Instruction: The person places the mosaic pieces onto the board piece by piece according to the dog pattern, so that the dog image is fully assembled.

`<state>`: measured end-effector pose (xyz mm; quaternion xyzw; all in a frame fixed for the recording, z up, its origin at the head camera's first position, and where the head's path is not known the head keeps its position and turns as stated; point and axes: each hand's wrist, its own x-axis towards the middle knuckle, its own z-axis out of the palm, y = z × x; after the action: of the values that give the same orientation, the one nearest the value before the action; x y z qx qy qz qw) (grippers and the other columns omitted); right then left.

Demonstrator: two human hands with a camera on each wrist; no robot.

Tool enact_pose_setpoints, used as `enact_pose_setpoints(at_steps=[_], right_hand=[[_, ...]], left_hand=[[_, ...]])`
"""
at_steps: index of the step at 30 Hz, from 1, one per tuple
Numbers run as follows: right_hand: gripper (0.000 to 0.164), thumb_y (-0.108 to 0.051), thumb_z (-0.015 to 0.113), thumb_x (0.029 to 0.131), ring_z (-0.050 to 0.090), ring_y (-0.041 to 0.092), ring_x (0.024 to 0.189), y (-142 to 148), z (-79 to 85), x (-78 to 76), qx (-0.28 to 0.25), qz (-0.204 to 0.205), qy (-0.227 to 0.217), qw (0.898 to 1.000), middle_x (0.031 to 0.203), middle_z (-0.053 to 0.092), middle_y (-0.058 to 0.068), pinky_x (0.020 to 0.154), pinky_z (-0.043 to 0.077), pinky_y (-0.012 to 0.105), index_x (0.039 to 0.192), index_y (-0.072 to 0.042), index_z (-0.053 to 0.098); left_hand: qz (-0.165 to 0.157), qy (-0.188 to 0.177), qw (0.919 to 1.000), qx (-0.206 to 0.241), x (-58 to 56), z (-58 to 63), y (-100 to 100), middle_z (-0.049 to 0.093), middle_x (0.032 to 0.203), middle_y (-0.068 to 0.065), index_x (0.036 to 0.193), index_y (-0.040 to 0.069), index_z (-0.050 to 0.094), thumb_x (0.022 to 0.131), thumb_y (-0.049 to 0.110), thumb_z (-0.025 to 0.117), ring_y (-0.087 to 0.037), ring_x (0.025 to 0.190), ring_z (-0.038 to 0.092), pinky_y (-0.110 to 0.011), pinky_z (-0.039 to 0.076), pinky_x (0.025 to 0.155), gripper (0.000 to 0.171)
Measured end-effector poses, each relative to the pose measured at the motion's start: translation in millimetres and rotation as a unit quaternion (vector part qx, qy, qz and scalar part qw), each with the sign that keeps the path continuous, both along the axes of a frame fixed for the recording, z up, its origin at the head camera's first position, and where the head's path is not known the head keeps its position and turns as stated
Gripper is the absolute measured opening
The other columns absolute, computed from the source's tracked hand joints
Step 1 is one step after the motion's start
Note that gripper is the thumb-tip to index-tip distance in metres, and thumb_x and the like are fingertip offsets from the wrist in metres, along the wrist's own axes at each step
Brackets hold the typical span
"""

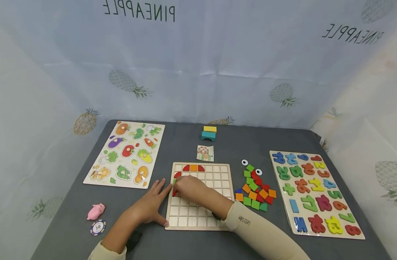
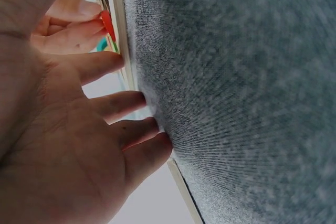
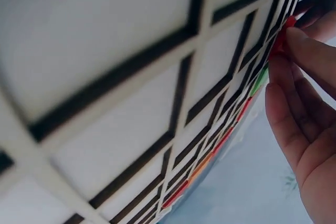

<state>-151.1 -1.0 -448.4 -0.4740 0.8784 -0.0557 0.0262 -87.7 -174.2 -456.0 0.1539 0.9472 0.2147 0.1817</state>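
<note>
A wooden grid board (image 1: 215, 224) lies in the middle of the dark table. Along its top row sit an orange square (image 1: 193, 168) and two curved red pieces, with another red piece (image 1: 177, 174) in the left column. My right hand (image 1: 191, 189) pinches a red tile (image 3: 280, 39) between thumb and fingers at a left-column cell, beside a green tile (image 3: 258, 81). The left hand (image 1: 148, 205) spreads its fingers at the board's left edge; its thumb touches the lower left corner. In the left wrist view, the fingertips (image 2: 137, 99) rest by the board's side.
Loose coloured tiles (image 1: 255, 205) and two eye discs lie right of the board. A pattern card (image 1: 205, 153) and stacked blocks (image 1: 208, 135) stand behind it. A vegetable puzzle (image 1: 120, 177), pink pig (image 1: 96, 211) and poker chip (image 1: 98, 227) are left; a character puzzle (image 1: 294, 206) is right.
</note>
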Motion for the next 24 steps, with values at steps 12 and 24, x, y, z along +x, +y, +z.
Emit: enact_pose_setpoints(at_steps=[12,24], right_hand=[[0.015,-0.016,0.063,0.084,0.060,0.004,0.075,-0.5,0.4,6.7,0.050,0.003,0.036,0.998,0.088,0.062,-0.005,0.066,0.047,0.017,0.097,-0.019,0.070],[0.021,-0.003,0.058,0.084,0.061,0.013,0.094,81.8,18.2,-35.7,-0.068,-0.124,-0.092,0.986,0.101,0.065,0.000,0.077,0.048,0.025,0.101,-0.010,0.069]], left_hand=[[0.000,-0.003,1.0000,0.006,1.4,-3.3,3.8,0.016,0.149,-0.016,0.141,0.013,0.031,0.047,0.046,0.085,-0.038,0.136,0.008,-0.054,0.027,0.100,0.114],[0.013,-0.014,0.9998,0.007,1.5,-3.1,1.6,0.016,0.149,-0.017,0.142,0.012,0.029,0.044,0.041,0.088,-0.038,0.136,0.008,-0.055,0.026,0.099,0.118]])
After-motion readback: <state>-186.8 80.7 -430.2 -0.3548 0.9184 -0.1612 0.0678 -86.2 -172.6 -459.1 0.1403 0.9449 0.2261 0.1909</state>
